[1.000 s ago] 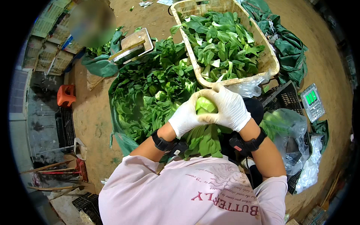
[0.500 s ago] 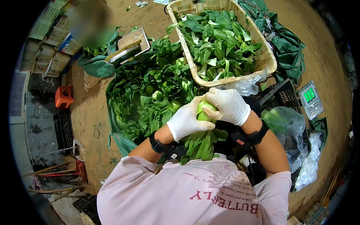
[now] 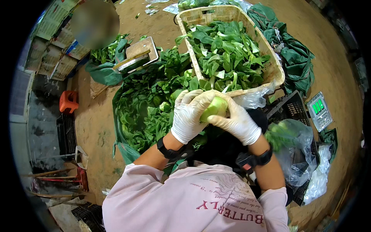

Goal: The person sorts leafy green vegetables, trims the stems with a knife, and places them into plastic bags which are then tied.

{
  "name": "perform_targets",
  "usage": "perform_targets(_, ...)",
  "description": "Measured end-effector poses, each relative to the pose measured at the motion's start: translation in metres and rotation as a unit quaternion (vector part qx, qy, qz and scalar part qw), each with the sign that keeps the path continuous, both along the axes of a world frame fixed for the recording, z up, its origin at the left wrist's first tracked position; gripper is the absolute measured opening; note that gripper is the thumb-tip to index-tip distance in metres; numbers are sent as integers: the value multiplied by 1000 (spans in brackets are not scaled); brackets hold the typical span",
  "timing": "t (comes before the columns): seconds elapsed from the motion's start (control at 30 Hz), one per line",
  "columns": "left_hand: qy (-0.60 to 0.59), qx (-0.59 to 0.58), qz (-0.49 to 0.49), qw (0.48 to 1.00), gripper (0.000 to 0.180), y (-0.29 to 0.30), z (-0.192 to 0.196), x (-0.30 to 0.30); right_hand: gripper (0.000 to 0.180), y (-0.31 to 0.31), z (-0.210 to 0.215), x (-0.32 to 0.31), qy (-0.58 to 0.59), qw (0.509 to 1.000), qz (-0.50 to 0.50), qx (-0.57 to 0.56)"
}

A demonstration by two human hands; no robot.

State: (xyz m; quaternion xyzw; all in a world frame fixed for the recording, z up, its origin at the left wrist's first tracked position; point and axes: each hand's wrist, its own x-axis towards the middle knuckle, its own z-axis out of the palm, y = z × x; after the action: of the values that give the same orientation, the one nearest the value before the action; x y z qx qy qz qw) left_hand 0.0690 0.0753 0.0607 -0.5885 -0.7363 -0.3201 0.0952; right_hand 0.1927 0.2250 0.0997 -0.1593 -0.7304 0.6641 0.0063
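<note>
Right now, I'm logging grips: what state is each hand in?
Left hand: against the green vegetable, on its left side; grip cannot be told.
Right hand: closed, holding the green vegetable.

On the left of the brown floor (image 3: 96,125), an orange plastic stool (image 3: 68,101) stands near a black crate (image 3: 67,131). Further down lie long-handled tools (image 3: 51,172). Pale scraps (image 3: 151,12) dot the floor at the top. Right, dark green cloth (image 3: 296,58) lies in folds; below it, a grey keypad panel (image 3: 320,111) glows green.
</note>
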Motion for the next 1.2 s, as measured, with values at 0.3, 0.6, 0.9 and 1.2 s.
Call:
perform_targets(0.3, -63, 80, 89, 991, 81, -7, -8, 3, 78, -10, -44, 22, 220, 953, -178, 104)
perform_targets(0.6, -843, 150, -145, 496, 60, 9, -19, 40, 85, -14, -35, 22, 223, 950, -56, 212)
perform_targets(0.9, -810, 167, -151, 541, 55, 17, -33, 29, 69, -17, -44, 22, 133, 961, -164, 180)
perform_targets(1.2, -868, 228, -126, 422, 52, 35, -38, 41, 46, -26, -70, 10, 252, 917, -299, 85)
